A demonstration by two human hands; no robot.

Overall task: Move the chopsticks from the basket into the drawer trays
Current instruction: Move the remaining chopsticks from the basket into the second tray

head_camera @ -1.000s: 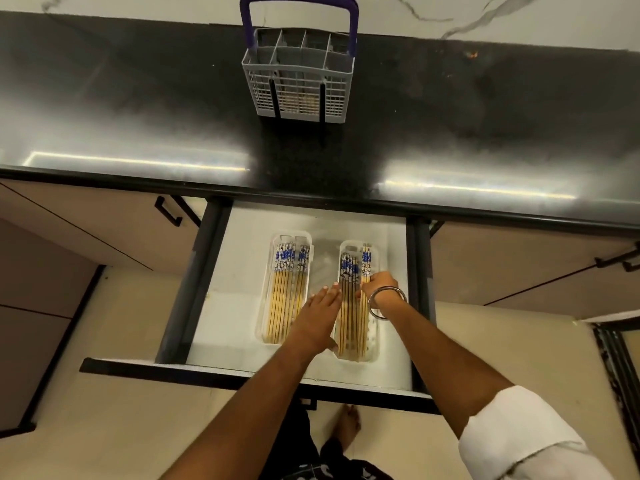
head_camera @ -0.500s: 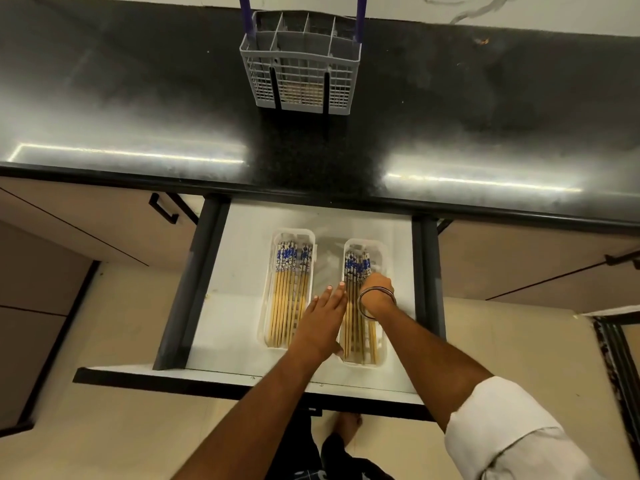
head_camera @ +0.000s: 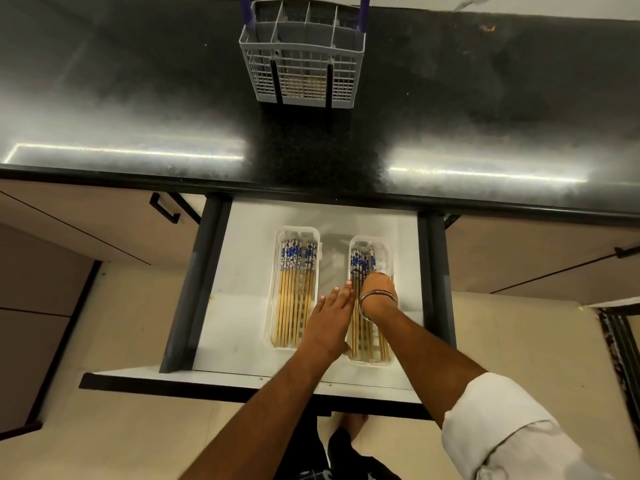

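Bamboo chopsticks with blue-and-white patterned tops fill two clear plastic trays side by side in an open white drawer. Left hand lies flat, fingers extended, between the trays; right hand, curled, presses the right tray's chopsticks. Grey slatted basket stands at the black counter's far edge.

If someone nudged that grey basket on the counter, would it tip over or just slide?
The basket is probably light: its walls are open plastic grid. It stands tall on a glossy countertop, so a low push would likely slide it, while a push near the purple handle might tip it. Whatever remains inside looks too little to steady it.
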